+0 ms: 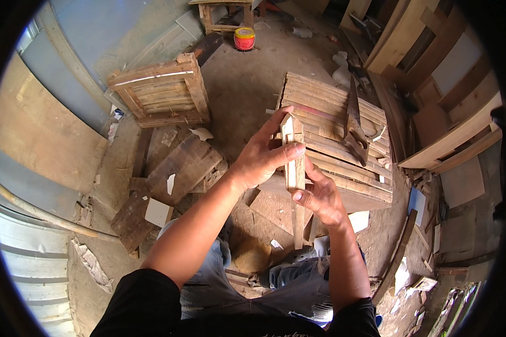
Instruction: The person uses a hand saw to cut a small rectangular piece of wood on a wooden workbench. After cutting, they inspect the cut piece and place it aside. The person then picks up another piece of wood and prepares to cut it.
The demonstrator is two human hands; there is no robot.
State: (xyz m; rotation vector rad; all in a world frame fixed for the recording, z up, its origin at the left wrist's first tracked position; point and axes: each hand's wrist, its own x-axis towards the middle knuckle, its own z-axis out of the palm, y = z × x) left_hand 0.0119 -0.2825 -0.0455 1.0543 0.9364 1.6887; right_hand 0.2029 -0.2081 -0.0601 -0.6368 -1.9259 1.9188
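Your black sleeves fill the lower edge of the frame, forearms rising toward the centre over blue jeans.

Item 1: your left hand, centre frame. Fingers closed round the upper part of a narrow wooden strip, thumb laid across its face, index finger stretched up along its top edge.

Item 2: your right hand, just below and right of the left. Fingers wrapped about the strip's lower half, thumb pressed on its near face. Both grips are clamped on the same piece.

Item 3: the strip itself, held upright between the two hands; a longer slat runs down from under the right hand toward the floor.

Item 4: slatted wooden crate, right of centre behind the hands. Lying on its top: a handsaw, blade pointing to the upper frame.

Item 5: second slatted crate, upper left, standing tilted on its side. Contents cannot be told.

Item 6: red and yellow tin, top centre, lid on, beside a wooden stool.

Item 7: loose planks, left of centre on the dirt floor.
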